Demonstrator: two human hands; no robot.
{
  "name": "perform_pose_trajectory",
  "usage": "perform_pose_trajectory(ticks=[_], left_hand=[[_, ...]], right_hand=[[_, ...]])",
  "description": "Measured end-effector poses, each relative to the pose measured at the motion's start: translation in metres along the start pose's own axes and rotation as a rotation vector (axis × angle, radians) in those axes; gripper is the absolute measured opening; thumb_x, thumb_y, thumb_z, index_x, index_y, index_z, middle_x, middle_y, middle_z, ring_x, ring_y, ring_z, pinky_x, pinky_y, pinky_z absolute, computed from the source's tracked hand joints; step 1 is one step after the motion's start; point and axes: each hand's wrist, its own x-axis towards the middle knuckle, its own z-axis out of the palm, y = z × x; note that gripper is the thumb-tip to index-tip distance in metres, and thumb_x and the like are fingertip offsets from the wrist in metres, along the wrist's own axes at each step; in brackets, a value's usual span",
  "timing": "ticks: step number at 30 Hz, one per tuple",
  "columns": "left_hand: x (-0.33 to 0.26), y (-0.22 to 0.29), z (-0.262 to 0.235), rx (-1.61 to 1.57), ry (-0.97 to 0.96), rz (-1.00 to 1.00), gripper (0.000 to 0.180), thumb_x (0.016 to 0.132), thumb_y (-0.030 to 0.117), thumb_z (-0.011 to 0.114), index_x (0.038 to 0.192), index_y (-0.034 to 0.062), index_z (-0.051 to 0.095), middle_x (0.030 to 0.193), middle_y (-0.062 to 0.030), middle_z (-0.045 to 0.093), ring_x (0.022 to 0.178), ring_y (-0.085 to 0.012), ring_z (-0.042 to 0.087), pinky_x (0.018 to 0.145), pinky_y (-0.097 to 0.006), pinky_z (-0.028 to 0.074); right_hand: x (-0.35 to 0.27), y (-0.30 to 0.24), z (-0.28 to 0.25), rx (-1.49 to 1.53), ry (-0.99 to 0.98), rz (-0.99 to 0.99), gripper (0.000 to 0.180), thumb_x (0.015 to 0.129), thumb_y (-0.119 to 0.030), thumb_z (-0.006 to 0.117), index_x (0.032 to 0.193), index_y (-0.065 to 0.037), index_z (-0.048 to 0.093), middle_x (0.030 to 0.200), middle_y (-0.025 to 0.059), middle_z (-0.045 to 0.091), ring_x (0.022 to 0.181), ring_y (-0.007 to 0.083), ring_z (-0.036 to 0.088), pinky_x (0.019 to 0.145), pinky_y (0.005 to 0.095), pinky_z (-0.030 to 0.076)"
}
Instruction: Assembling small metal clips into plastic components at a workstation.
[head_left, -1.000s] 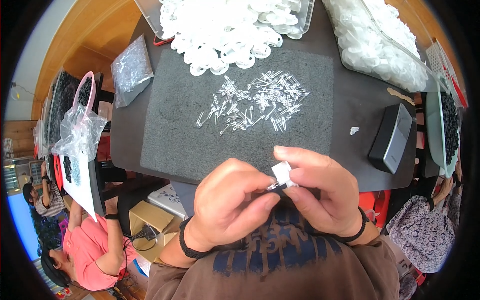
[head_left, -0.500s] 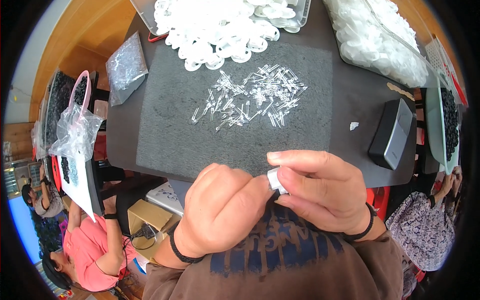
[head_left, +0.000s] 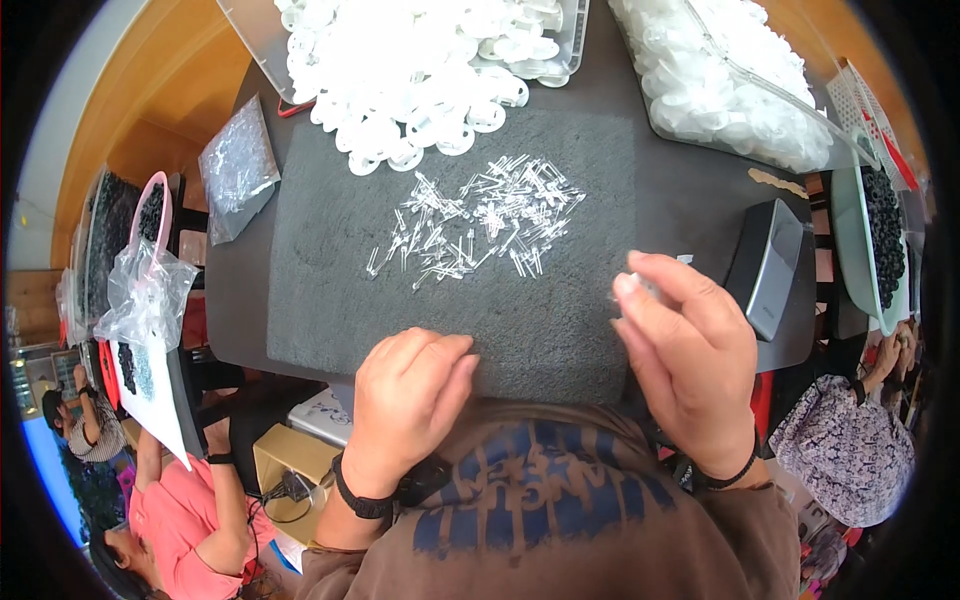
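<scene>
My right hand (head_left: 695, 355) is off the mat's right edge, its fingers bent around a small white plastic piece (head_left: 648, 286), mostly hidden and slightly blurred. At the mat's near edge my left hand (head_left: 410, 400) has its fingers curled, thumb against them; anything inside is hidden. Beyond both hands, a loose pile of clear LEDs with thin metal legs (head_left: 505, 215) lies on the dark grey mat (head_left: 330, 300). Past it, round white plastic parts (head_left: 405, 90) spill from a clear bin (head_left: 578, 40) onto the mat.
A large clear bag of whitish parts (head_left: 710, 90) is at far right, above a black-and-silver box (head_left: 765, 270). A clear plastic packet (head_left: 238, 165) lies at left. A co-worker in pink (head_left: 195, 520) sits left; another person in a patterned top (head_left: 845, 445) is at right.
My hands have come apart: the right moved right and away from me, the left moved slightly left. The white piece they met around left with the right hand. The whole view shifted a little.
</scene>
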Motion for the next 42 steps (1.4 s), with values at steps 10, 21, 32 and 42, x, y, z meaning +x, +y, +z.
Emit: perform_pose_trajectory(ticks=[10,21,32,42], left_hand=[[0.006,-0.002,0.006,0.012,0.049,-0.039,0.013,0.072,0.001,0.069,0.083,0.0032,0.063,0.07,-0.0095,0.057,0.061,-0.0272,0.056,0.055,-0.035,0.044],[0.005,-0.001,0.005,-0.04,0.076,0.005,0.013,0.071,0.003,0.07,0.082,0.0041,0.063,0.07,-0.0095,0.057,0.062,-0.0283,0.057,0.056,-0.037,0.045],[0.001,-0.006,0.003,-0.067,0.104,-0.032,0.011,0.072,0.003,0.069,0.082,0.0043,0.064,0.07,-0.0088,0.057,0.062,-0.0276,0.057,0.056,-0.036,0.045],[0.01,-0.009,-0.003,-0.147,0.062,-0.006,0.01,0.073,0.005,0.069,0.083,0.0045,0.065,0.069,-0.0084,0.058,0.061,-0.027,0.057,0.056,-0.036,0.045]], right_hand=[[-0.006,0.014,-0.001,-0.418,-0.03,0.134,0.029,0.072,0.002,0.067,0.101,0.003,0.063,0.1,0.017,0.061,0.079,0.0317,0.061,0.07,0.0377,0.051],[0.006,-0.015,-0.036,-0.347,-0.249,0.215,0.026,0.076,-0.001,0.061,0.101,0.002,0.061,0.096,0.0157,0.059,0.08,0.0309,0.062,0.069,0.0379,0.052],[0.093,-0.005,-0.103,-0.718,0.101,0.051,0.059,0.079,-0.017,0.071,0.132,-0.005,0.047,0.13,0.0233,0.051,0.113,0.0389,0.054,0.092,0.0402,0.047],[0.081,-0.027,-0.061,-0.328,-0.35,0.085,0.032,0.078,-0.026,0.07,0.099,-0.002,0.063,0.086,0.0129,0.063,0.078,0.0337,0.062,0.065,0.0405,0.049]])
